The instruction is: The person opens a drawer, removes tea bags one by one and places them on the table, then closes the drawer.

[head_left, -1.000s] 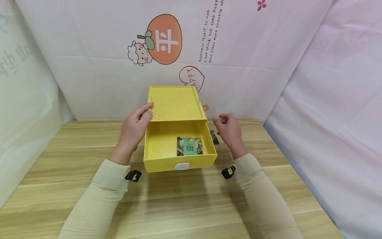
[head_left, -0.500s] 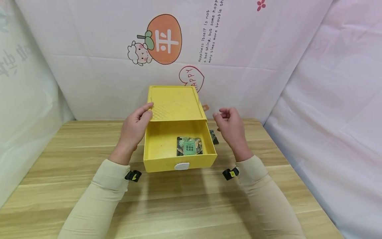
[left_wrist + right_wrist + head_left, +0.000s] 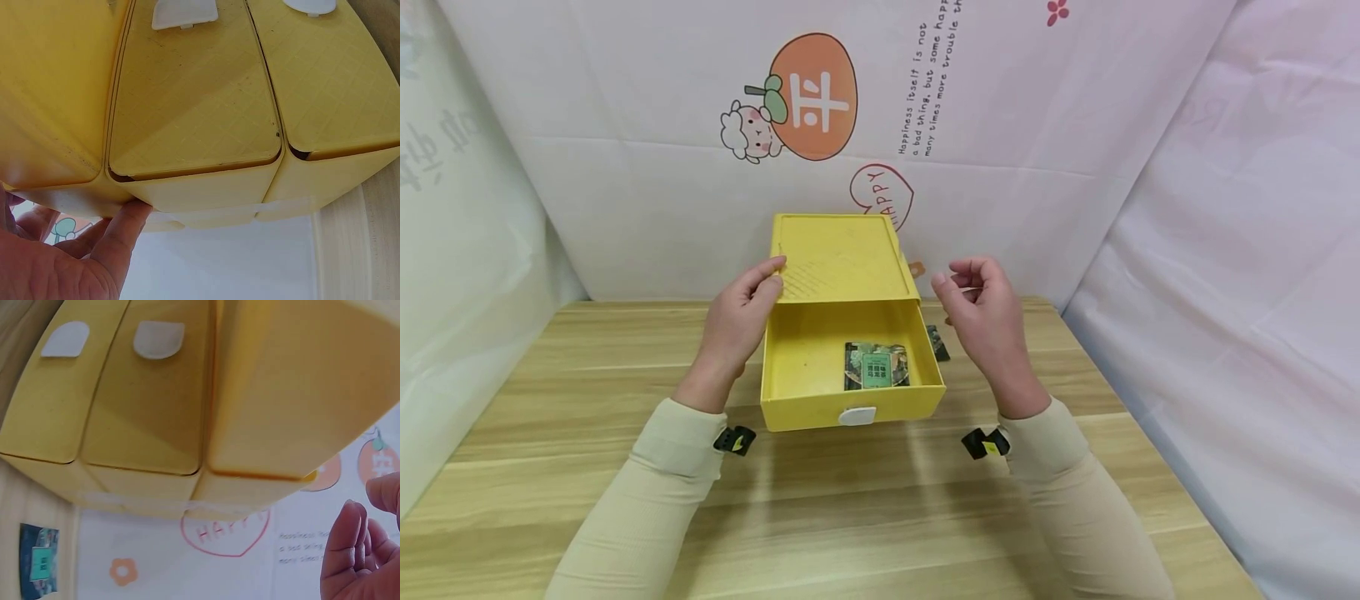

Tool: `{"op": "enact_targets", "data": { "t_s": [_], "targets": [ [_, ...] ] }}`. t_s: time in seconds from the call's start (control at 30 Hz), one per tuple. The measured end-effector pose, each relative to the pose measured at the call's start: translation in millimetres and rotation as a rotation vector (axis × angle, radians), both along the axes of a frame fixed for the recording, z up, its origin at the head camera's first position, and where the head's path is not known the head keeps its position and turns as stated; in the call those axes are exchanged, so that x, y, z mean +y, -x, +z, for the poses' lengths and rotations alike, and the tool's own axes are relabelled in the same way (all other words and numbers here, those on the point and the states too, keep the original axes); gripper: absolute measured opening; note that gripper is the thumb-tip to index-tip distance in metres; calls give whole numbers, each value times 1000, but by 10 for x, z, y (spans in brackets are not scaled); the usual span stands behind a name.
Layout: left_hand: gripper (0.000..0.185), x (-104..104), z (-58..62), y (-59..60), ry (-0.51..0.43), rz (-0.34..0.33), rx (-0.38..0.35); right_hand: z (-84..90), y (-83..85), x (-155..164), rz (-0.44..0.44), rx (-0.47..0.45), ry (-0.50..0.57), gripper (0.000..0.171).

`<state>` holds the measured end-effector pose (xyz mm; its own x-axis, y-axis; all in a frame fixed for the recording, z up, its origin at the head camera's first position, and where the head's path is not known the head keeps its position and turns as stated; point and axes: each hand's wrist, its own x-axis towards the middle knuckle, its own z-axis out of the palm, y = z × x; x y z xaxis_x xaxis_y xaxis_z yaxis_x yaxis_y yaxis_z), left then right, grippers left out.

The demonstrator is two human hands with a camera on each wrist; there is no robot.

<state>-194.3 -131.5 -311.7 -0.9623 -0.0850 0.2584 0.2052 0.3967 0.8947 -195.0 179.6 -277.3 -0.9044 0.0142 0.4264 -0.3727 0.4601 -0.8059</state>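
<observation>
A yellow drawer cabinet (image 3: pixel 842 254) stands on the table, and its top drawer (image 3: pixel 805 354) is pulled out. In that drawer, near the front right, lies a green and dark tea sachet (image 3: pixel 877 367). My left hand (image 3: pixel 741 321) rests against the cabinet's upper left side, with thumb and fingertips touching near the top edge. The left wrist view shows a digit of the left hand (image 3: pixel 75 262) against the side wall. To the cabinet's right, my right hand (image 3: pixel 988 321) hovers with loosely bent fingers, apart from everything and holding nothing.
A second tea sachet (image 3: pixel 39 561) lies on the wooden table (image 3: pixel 850 517) to the cabinet's right, partly hidden in the head view. Two lower drawers (image 3: pixel 194 94) are pushed in. A printed cloth (image 3: pixel 1000 208) hangs behind, with white cloth at both sides.
My right hand has risen slightly and drifted right, away from the cabinet, with its thumb and fingers spreading a little. The left hand, drawer and sachets stay where they were.
</observation>
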Motion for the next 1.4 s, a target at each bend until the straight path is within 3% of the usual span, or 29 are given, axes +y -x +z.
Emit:
{"op": "enact_targets", "data": {
  "t_s": [0.3, 0.57, 0.87, 1.07, 1.23, 1.4],
  "targets": [
    [48, 1, 7, 2, 0, 3, -2, 148, -171, -83, 47, 51, -15, 41],
    [49, 2, 13, 4, -3, -3, -5, 253, -278, -146, 139, 74, -126, 33],
    [48, -6, 10, -8, -6, -14, -1, 313, -334, -224, 215, -81, -418, 32],
    [48, -8, 7, -16, -2, -12, -3, 345, -326, -293, 281, -212, -624, 46],
    [48, -3, 12, -24, 5, -9, -2, 345, -296, -362, 335, -149, -830, 50],
    [48, 0, 16, -27, 7, -8, -1, 335, -282, -407, 369, -60, -998, 43]
  ]
}}
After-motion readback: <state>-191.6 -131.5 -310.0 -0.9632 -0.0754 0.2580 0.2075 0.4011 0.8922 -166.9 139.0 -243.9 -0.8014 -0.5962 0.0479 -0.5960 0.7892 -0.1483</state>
